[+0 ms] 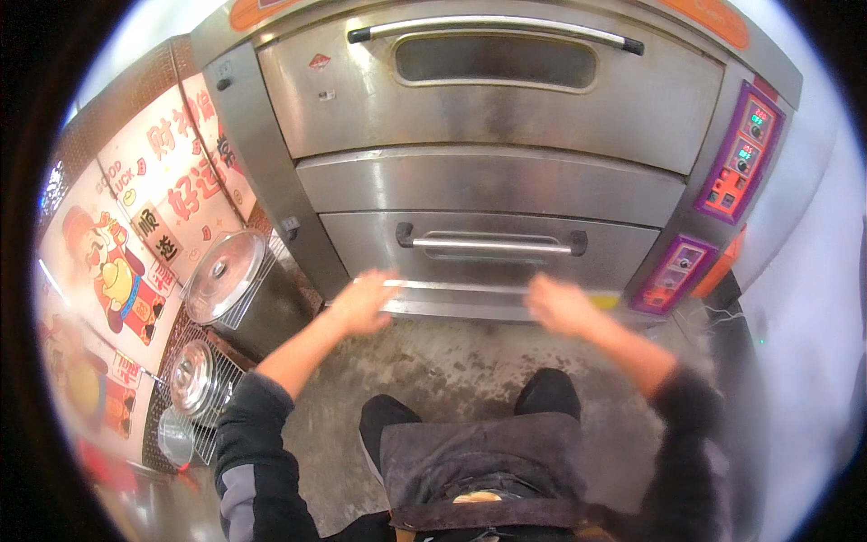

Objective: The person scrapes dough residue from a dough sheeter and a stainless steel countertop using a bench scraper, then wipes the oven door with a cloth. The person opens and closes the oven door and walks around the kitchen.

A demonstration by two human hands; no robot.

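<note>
A stainless-steel two-deck oven [474, 183] stands before me with both doors closed. My left hand [366, 303] is held out in front of the lower deck's left part, its fingers blurred and somewhat apart, with nothing seen in it. On the other side is my right hand [561, 306], also blurred, its fingers looking curled; their exact pose is unclear. Between and above the hands runs the lower door's metal handle [491, 246], apart from both in the picture. Higher up, the upper door's long handle [498, 28] crosses above a dark window [494, 61].
Two control panels [741, 154] [674, 274] line the oven's right side; the upper one has lit displays. At left, a large lidded metal pot [227, 278], a smaller metal lid [192, 372] and wire racks [227, 376] stand by a decorated wall. The concrete floor [467, 379] has wet-looking dark patches.
</note>
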